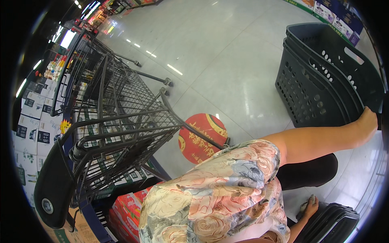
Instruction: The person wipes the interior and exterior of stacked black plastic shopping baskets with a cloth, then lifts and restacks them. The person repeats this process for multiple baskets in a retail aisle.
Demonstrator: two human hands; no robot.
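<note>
At the right edge, my left hand point(367, 126) is closed at the near end of a stack of dark grey plastic shopping baskets point(316, 100); its fingertips are partly hidden. The baskets are nested, tilted, with round holes in their walls. Lower down, my right hand point(312, 207) holds a crumpled greyish cloth point(304, 206). Beside that hand stands a second stack of dark baskets point(332, 223). My floral sleeve point(231, 182) covers the lower middle, and a black-clad leg point(310, 171) shows beneath my left forearm.
Nested metal shopping carts point(121, 112) stand at left. A round red floor sticker point(202, 138) lies by a cart wheel. Stacked white cartons point(33, 121) fill the far left, red packs point(127, 212) the bottom. More boxes point(328, 15) stand at upper right on the tiled floor.
</note>
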